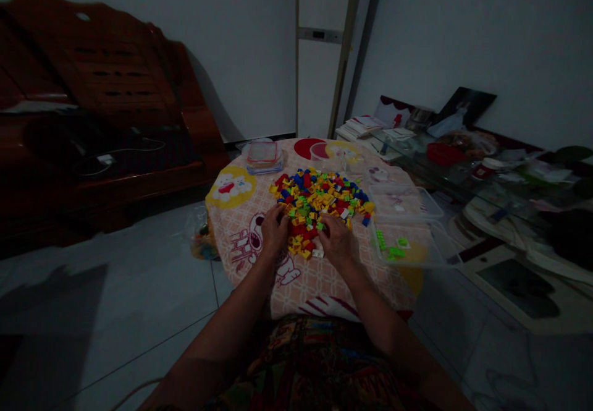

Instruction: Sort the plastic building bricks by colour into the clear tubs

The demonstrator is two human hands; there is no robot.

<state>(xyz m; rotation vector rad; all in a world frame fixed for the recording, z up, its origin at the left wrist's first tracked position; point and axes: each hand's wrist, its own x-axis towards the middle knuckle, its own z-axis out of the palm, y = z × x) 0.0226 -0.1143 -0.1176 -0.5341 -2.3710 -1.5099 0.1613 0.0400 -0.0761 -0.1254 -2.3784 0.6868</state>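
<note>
A heap of small toy building bricks [319, 198] in yellow, red, blue, green and white spreads over the round table. At its left edge is my left hand [275, 230], fingers curled and closed against the bricks; what they hold, if anything, is hidden. My right hand [337, 238] is at the heap's near right side. Its thumb and forefinger close on a green toy brick [320, 226]. To the right, a clear plastic container [419, 262] holds several green bricks [396, 253], with its other half or lid [430, 204] lying behind.
A patterned cloth [250, 198] covers the table. Stacked clear boxes [264, 156] with a red rim stand at its far left, and a clear round tub [322, 152] at the back. A cluttered glass-topped stand [463, 170] is on the right, a wooden bench [115, 89] on the left.
</note>
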